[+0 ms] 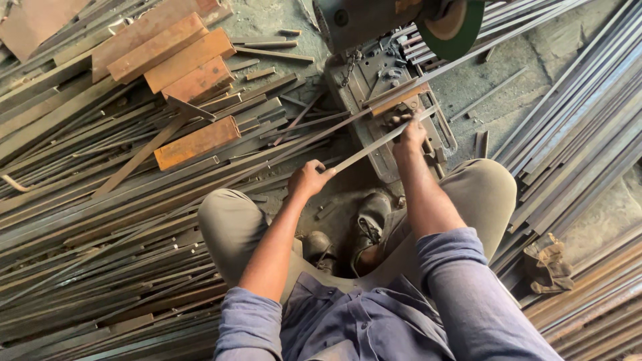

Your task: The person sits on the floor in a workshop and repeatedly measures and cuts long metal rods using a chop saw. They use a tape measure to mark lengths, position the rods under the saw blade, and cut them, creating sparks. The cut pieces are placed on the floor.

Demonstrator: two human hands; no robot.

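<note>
The person squats on the floor (267,27) with knees spread, looking down at a cut-off saw (374,87) set on the ground just ahead of the shoes (364,227). The left hand (309,179) is curled shut around the near end of a thin flat metal strip (374,144), which runs up and to the right from that hand across the base of the saw. The right hand (409,128) rests farther along the same strip, fingers pressed down on it where it lies on the saw's base beside the clamp; whether those fingers wrap fully around the strip or only press on top is hard to tell from this angle. Above the strip, at the top edge of the view, hangs the green cutting disc (458,27) under its dark guard, apart from the metal below. To the left lies a wide heap of long grey bars (100,220), with several rust-orange box sections (180,53) stacked on top of it. More long bars (582,127) lie in bundles on the right, and a crumpled work glove (548,261) sits on them near the person's right knee.
</note>
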